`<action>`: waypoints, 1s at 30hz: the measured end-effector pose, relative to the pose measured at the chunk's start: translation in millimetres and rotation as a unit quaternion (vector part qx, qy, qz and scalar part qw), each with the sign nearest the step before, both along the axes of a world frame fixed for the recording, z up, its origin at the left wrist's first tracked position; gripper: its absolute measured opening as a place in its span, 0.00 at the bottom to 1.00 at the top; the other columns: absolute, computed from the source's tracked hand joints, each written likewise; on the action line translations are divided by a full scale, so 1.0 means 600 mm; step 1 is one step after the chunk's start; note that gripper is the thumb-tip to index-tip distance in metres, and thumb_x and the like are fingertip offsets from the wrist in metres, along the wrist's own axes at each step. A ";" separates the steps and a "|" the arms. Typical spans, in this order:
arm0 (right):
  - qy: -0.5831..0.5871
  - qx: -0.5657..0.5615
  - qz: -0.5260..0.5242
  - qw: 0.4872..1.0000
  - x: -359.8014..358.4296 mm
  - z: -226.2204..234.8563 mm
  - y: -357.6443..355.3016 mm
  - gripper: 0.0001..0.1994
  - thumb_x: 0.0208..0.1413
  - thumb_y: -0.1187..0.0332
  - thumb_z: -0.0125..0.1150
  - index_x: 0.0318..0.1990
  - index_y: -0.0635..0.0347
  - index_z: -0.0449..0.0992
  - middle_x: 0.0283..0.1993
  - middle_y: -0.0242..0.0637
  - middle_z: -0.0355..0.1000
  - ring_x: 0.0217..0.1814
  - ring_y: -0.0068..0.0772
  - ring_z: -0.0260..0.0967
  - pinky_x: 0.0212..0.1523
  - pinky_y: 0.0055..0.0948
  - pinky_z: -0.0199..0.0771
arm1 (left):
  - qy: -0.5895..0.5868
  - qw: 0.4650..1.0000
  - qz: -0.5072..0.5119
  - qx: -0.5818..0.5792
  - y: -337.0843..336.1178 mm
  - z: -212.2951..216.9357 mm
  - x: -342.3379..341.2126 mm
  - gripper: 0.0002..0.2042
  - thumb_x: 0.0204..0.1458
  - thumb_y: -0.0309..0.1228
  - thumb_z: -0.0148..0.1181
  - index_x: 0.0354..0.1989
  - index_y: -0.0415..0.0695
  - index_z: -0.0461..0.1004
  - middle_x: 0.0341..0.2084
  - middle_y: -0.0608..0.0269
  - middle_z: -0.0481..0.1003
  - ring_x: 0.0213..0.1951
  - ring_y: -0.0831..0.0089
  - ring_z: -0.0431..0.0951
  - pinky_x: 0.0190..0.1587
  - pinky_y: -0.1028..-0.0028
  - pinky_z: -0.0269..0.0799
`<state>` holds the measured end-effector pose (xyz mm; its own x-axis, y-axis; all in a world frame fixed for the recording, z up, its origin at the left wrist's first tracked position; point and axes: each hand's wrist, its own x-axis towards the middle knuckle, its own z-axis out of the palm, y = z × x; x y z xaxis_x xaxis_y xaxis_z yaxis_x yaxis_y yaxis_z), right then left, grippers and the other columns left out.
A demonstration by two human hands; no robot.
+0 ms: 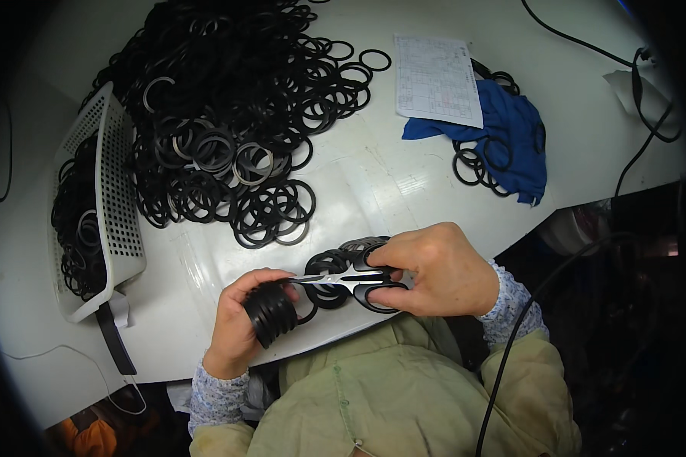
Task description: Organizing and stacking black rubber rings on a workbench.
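Note:
My left hand [235, 324] is closed around a stack of black rubber rings [270, 314], held side by side near the table's front edge. In my right hand [443, 270] is a pair of scissors [349, 279] with black handles, my thumb and fingers in the loops. The blades point left, and their tips reach the upper edge of the ring stack by my left fingertips. Whether the tips touch a ring cannot be made out. Under and behind the scissors lie several loose black rings [324, 263] on the table.
A large heap of black rings [229, 84] covers the table's far left. Left of it, a white perforated basket [122, 206] holds more rings. At the right are a blue cloth [522, 145], a printed paper sheet [438, 80] and some rings [469, 167]. Black cables [636, 99] hang at the far right.

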<state>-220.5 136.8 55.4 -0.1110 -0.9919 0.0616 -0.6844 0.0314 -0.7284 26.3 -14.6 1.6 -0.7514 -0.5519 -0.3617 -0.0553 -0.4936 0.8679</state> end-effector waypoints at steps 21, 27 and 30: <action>0.109 -0.036 -0.138 0.984 -0.063 -0.029 -0.006 0.14 0.46 0.68 0.71 0.40 0.64 0.80 0.34 0.42 0.77 0.34 0.46 0.77 0.36 0.39 0.76 | -0.031 0.975 -0.091 -0.199 -0.004 0.002 -0.004 0.14 0.47 0.19 0.58 0.45 0.34 0.78 0.36 0.59 0.75 0.40 0.70 0.79 0.42 0.73 0.77; 0.265 -0.088 -0.153 0.948 -0.112 -0.085 -0.006 0.17 0.48 0.70 0.71 0.46 0.64 0.78 0.43 0.41 0.76 0.43 0.45 0.76 0.41 0.39 0.77 | -0.057 0.878 -0.114 -0.461 0.007 0.006 -0.019 0.16 0.40 0.16 0.60 0.41 0.37 0.81 0.35 0.59 0.71 0.38 0.66 0.74 0.42 0.72 0.71; 0.252 -0.111 -0.108 0.955 -0.084 -0.068 0.004 0.19 0.47 0.67 0.72 0.46 0.64 0.77 0.46 0.41 0.75 0.46 0.43 0.73 0.42 0.39 0.77 | -0.082 0.846 -0.072 -0.521 0.019 0.002 -0.028 0.17 0.39 0.15 0.61 0.42 0.37 0.80 0.36 0.56 0.71 0.38 0.62 0.74 0.43 0.71 0.72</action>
<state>-270.6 139.0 14.8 -0.2124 -0.9059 0.3664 -0.9448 0.0947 -0.3136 9.4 -3.3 2.6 -0.8248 -0.5425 0.1594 -0.2117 0.5577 0.8026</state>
